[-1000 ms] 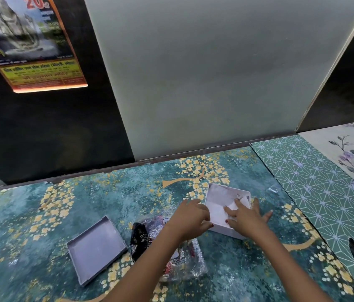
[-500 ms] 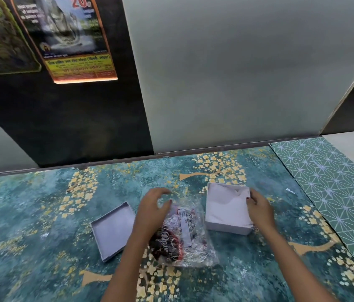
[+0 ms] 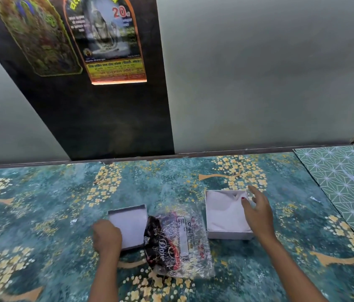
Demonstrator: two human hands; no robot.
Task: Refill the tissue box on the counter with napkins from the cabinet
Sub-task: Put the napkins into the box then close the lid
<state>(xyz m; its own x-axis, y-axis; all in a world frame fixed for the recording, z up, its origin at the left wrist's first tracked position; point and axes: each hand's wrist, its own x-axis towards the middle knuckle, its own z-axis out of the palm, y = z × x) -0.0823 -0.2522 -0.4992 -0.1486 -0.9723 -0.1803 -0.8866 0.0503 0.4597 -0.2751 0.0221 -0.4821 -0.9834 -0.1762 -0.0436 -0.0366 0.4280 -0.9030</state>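
— So, where does it stand?
— Tissue box is open and full of white napkins, under the spread, released fingers of the right hand.
— And the lid?
— Left hand curls over its near-left corner; whether it's actually grasped, I can't tell.
— Advice?
— Pinch an edge, lift clear of the plastic wrapper just right of those fingers, seat squarely.
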